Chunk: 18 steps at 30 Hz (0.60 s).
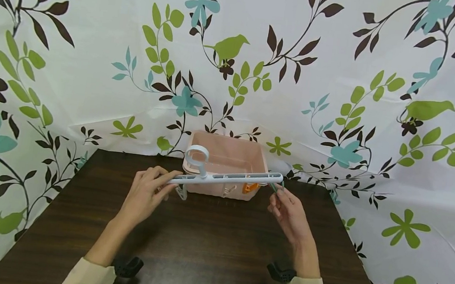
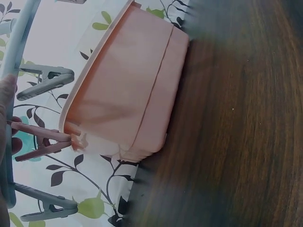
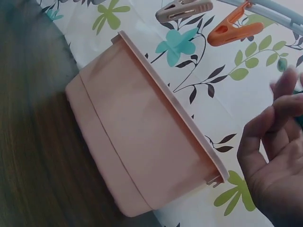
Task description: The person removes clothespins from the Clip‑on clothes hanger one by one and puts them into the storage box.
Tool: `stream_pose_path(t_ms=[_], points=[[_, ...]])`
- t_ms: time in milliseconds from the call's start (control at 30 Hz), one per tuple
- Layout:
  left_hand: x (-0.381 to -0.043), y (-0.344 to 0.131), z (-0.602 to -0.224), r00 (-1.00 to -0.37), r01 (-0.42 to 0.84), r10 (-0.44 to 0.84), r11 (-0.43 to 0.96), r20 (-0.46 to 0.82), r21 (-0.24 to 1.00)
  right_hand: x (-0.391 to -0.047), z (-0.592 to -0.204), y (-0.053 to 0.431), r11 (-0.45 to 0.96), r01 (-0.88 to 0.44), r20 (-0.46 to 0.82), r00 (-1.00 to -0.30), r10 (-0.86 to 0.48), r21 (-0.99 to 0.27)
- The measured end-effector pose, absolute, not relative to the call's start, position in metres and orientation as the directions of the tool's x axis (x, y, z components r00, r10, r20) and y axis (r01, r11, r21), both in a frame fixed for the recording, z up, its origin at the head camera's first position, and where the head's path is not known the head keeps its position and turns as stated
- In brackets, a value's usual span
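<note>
A pale blue clip hanger point(image 1: 244, 178), its hook point(image 1: 198, 149) curling upward, is held tilted in the air with its right end higher. My left hand point(image 1: 143, 195) grips the hanger's left end. At the right end, my right hand point(image 1: 291, 215) pinches a green clothespin point(image 1: 274, 187), mostly hidden by the fingers. Other clothespins hang along the bar: an orange clothespin point(image 3: 236, 30), a beige clothespin point(image 3: 184, 10), a pink clothespin point(image 2: 42, 137) and grey ones such as this grey clothespin point(image 2: 47, 203) near the left hand.
Behind the hanger, a pink plastic bin point(image 1: 209, 190) stands at the far edge of the dark wooden table point(image 1: 207, 243). A white cloth point(image 1: 256, 33) printed with leaves, birds and flowers covers the wall behind. Black wrist cameras show at both wrists.
</note>
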<state>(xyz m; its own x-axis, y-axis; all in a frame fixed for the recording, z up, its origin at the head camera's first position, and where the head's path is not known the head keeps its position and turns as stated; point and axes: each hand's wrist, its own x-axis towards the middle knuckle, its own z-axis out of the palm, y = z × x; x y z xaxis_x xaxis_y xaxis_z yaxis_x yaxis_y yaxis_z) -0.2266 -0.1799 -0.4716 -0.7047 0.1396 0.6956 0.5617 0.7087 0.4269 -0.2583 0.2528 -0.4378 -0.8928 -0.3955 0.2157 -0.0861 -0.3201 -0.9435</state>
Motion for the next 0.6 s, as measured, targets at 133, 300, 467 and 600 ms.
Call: stream_pose_path(t_ms=[133,300,467,600], points=[[-0.227,-0.179,-0.473,-0.706,0.559,0.144,0.715,0.694,0.42,-0.263,-0.44,0.249,-0.285,-0.059,0.153,-0.935,-0.319,-0.957],[-0.227,-0.178,-0.472,-0.707,0.562,0.149,0.712,0.691,0.421,-0.269,-0.435,0.248,-0.345,-0.015,0.127,-0.944,-0.305,-0.939],[-0.227,-0.178,-0.472,-0.706,0.566,0.15,0.707,0.692,0.424,-0.277,-0.431,0.246,-0.319,-0.032,0.12,-0.958,-0.262,-0.947],[-0.228,-0.178,-0.472,-0.704,0.571,0.149,0.701,0.694,0.428,-0.289,-0.43,0.24,-0.151,-0.074,0.102,-0.977,-0.185,-0.986]])
